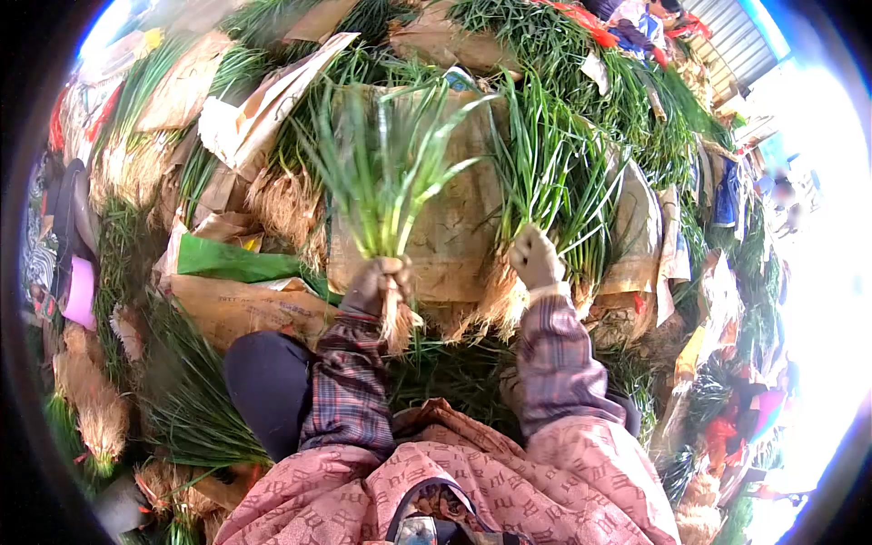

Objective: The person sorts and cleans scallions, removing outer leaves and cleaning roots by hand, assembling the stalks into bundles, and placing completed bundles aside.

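Note:
My left hand [377,282] is wrapped round the white lower stems of a bunch of green onions [395,195]. Its leaves fan upward and the pale roots hang below my fist. To the right, my right hand [536,259] is closed at the base of a pile of green onions [536,177]; what its fingers pinch, if anything, is hidden. Stringy roots [500,295] of that pile show beside the hand. Between and beyond both hands lies a worn brown sheet [445,200].
Heaps of green onions [581,82] surround me, with brown paper sheets [250,309] among them. A pale folded paper [263,109] and a green sheet [236,259] lie at the left. My dark-clad knee [268,386] is near my left forearm. People are partly visible at the far top right.

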A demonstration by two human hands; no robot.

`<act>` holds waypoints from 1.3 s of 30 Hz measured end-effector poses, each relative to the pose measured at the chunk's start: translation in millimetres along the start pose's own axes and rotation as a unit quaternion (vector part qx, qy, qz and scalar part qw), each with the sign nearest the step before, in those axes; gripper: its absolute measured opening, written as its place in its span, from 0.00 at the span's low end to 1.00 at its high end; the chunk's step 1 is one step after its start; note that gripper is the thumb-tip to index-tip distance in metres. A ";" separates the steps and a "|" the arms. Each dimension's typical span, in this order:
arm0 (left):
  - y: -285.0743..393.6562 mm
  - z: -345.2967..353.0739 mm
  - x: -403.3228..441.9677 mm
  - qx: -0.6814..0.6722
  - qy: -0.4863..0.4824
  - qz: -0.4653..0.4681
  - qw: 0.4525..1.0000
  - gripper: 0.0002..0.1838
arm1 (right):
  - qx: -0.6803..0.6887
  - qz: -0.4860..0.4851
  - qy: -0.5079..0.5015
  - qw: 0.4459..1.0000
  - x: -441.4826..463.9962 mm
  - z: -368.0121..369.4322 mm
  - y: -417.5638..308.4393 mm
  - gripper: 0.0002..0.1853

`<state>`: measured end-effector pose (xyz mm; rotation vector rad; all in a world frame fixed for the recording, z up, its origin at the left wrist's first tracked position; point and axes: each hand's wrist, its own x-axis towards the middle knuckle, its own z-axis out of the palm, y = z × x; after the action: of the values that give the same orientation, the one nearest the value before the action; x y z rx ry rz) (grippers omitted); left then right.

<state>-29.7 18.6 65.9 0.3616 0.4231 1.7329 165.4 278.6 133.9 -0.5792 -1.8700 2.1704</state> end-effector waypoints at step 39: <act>-41.3 60.9 28.2 -0.242 -0.136 -0.026 0.960 0.23 | 0.373 0.007 0.061 0.926 34.7 89.8 28.3 0.08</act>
<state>28.6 58.7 100.7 0.2237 -0.1912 1.6422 98.1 207.7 111.0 -0.5305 -0.8517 2.5305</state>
